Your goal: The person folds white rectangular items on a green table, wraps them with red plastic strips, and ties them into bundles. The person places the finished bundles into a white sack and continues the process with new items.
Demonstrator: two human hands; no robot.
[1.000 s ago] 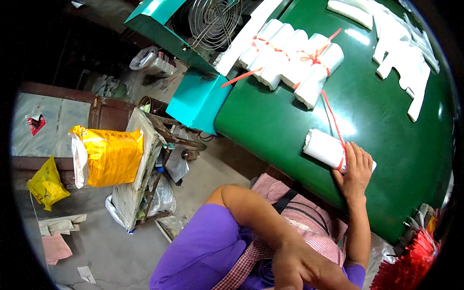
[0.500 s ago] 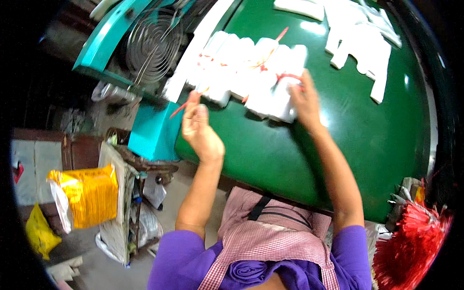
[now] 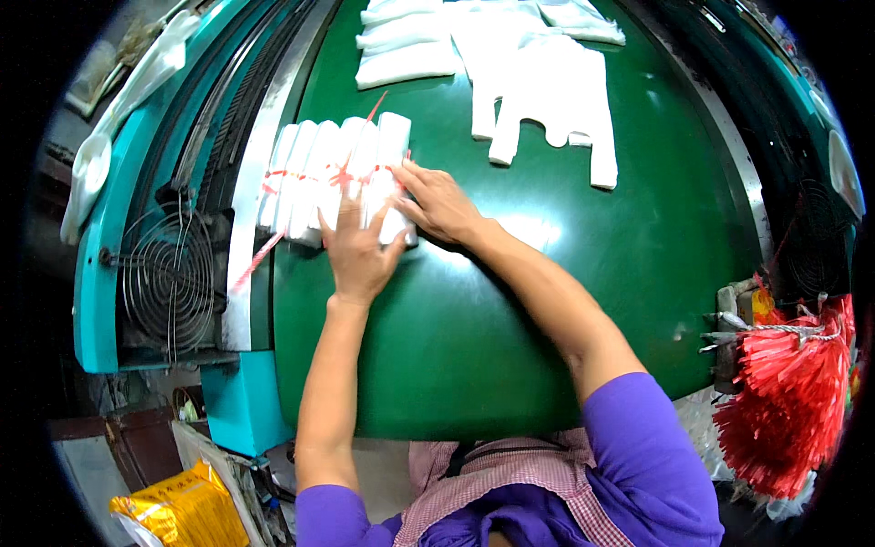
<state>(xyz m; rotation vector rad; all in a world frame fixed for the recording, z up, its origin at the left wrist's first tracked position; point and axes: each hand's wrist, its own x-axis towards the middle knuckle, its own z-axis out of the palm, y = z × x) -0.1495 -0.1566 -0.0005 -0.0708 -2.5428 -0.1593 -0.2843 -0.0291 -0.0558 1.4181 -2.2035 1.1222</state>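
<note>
A row of white plastic bundles (image 3: pixel 305 159), each a long roll, lies on the green belt surface (image 3: pixel 456 337), bound round with red strip (image 3: pixel 383 168). My left hand (image 3: pixel 358 260) lies over the row's near side, fingers spread and touching it; it is slightly blurred. My right hand (image 3: pixel 444 207) is against the row's right end, fingers stretched out and apart. Part of the bundles is hidden under both hands. A loose red strip end (image 3: pixel 258 263) sticks out at the lower left, and another end stands up at the top.
Flat white bags with handle cut-outs (image 3: pixel 551 87) and folded white stacks (image 3: pixel 406 46) lie farther up the belt. A teal machine frame with a round wire fan guard (image 3: pixel 170 283) flanks the left. A bunch of red strips (image 3: pixel 779 401) hangs at the right, a yellow package (image 3: pixel 187 510) sits lower left.
The view has swung, shifting the surroundings. My left hand has gone from lifted beside the row's left end, at a red strip, to lying on the bundles; my right stays at the right end.
</note>
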